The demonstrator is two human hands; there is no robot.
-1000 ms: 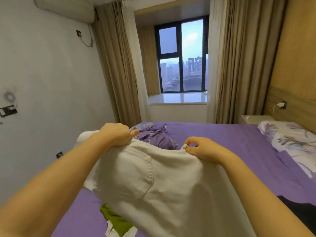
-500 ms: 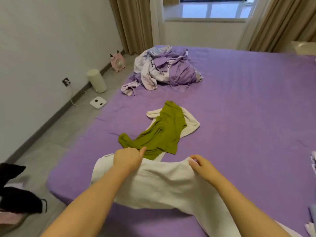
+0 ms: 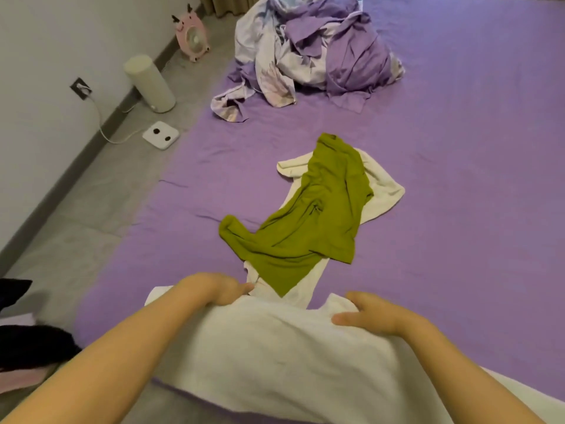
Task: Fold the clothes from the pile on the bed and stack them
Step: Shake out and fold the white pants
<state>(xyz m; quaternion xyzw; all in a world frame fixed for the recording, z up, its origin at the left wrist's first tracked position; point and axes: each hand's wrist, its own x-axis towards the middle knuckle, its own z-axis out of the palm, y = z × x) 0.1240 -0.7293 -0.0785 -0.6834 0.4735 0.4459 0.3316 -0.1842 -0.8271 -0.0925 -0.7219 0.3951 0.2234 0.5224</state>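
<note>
Black fabric (image 3: 27,344) lies bunched at the far left, down by the grey floor (image 3: 101,209), with a strip of pink cloth under it. Along the wall a white cable runs from a socket (image 3: 80,88) towards a cream cylinder (image 3: 151,84) standing on the floor, a flat white square device (image 3: 161,134) just beside it, and a pink fan with little antlers (image 3: 192,36) further back.

The purple bed (image 3: 458,179) fills the rest of the room from where I stand. At its near edge the person holds a white garment (image 3: 275,362) spread between both arms, its lower part hanging over the edge of the mattress. The left hand (image 3: 217,287) grips the garment's top edge, fingers curled down into the cloth. Just beyond it a green top (image 3: 312,221) lies crumpled across another white piece (image 3: 382,185), both flat on the sheet. The right hand (image 3: 370,316) holds the garment's other upper corner, thumb on top and fingers bent around the fabric.

Further up the bed, well apart from the clothes, a heap of lilac and floral bedding (image 3: 315,53) sits rumpled.
</note>
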